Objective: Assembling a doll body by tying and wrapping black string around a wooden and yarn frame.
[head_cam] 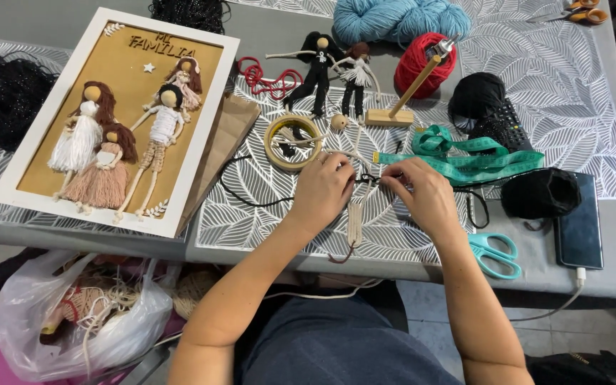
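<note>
Far off at my nine o'clock lies a tangle of black glittery yarn (1, 100), and just past it the white-framed picture (119, 117) with four cord dolls on a mustard ground. A brown paper bag (226, 139) pokes out from under the frame's right edge. Below the table edge, at seven o'clock, a clear plastic bag (73, 314) holds more cord and doll parts.

My left hand (322, 189) comes in from the lower left, forearm angled up toward one o'clock, wrist bent so the knuckles face up and the fingers curl down toward the middle. Its fingertips are pinched together on the black cord (251, 196), which loops away to nine o'clock across the leaf-patterned mat (265, 221). At eleven o'clock from that hand sits a roll of tape (292, 141), and beyond it, at twelve, two small finished dolls (336, 71) in black.

Between my hands, hanging toward six o'clock, lies the beige cord piece (355, 222), a narrow looped strip just under the pinch; the cord knot itself is hidden by my fingers.

My right hand (422, 192) reaches in from the lower right, forearm pointing to eleven o'clock, fingers closed on the same cord at its nine o'clock side, almost touching the left. A green measuring tape (472, 153) snakes at its one o'clock, teal scissors (497, 253) lie at four o'clock, and a dark phone (579, 224) rests at three.
</note>
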